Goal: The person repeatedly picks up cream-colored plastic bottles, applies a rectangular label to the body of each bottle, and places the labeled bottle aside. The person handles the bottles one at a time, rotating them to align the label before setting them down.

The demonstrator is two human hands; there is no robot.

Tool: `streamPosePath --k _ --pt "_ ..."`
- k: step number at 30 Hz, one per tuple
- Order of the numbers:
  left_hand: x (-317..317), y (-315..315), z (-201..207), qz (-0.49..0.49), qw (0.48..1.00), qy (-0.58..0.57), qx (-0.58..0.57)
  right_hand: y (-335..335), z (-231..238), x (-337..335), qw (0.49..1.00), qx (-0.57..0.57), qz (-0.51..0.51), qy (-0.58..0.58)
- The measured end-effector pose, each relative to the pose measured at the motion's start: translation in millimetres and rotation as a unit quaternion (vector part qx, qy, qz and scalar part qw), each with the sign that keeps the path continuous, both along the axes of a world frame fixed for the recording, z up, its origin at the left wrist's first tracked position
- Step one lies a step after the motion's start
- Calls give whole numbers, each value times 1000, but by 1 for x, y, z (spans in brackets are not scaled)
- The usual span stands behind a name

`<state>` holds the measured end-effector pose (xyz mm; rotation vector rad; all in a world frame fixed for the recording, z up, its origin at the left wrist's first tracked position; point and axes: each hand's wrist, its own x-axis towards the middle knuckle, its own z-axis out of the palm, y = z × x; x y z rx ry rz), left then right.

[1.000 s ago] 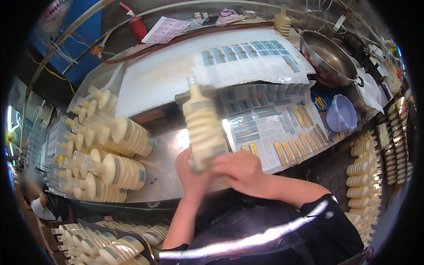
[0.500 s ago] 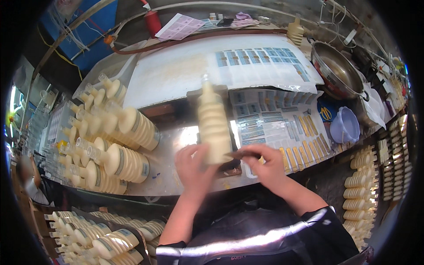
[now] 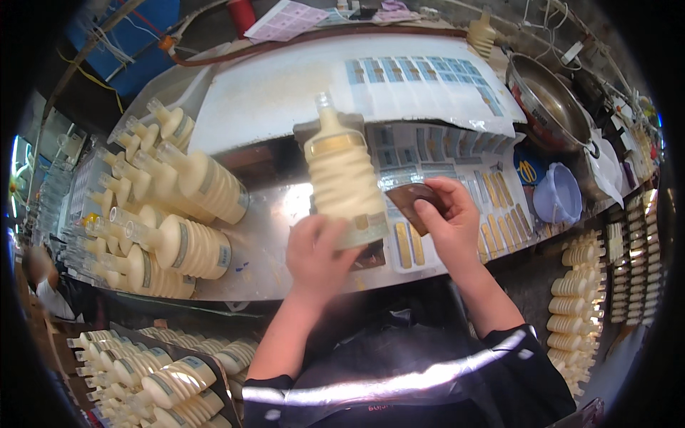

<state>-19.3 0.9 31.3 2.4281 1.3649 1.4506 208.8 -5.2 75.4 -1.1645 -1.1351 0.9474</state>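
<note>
- Curling the blurred left hand point(image 3: 314, 246) against the base of a ribbed cream bottle point(image 3: 342, 175), showing too little to tell whether gripping or only touching.
- Pinching a flat brown scraper-like piece point(image 3: 408, 202) between thumb and fingers of the right hand point(image 3: 453, 214), just right of the bottle.
- Having the bottle near the tabletop's point(image 3: 264, 232) front edge, with neck pointing toward the far edge.
- Working beside more cream bottles point(image 3: 196, 246) crowding the tabletop's left end.
</note>
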Motion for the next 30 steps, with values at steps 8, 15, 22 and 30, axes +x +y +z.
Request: streamPosePath --k 8,15,22,30 --pt "3 -3 -18 11 876 -323 -358 -15 -10 -41 966 -13 1 -258" --pt "1 4 -52 -93 810 -463 -348 -16 -69 -17 991 -97 -51 -83" --pt "-11 39 -7 -52 824 -436 -357 23 -20 -8 998 -22 -60 -4" --pt "-1 117 21 -110 762 -469 -433 99 15 -33 956 61 -71 -280"
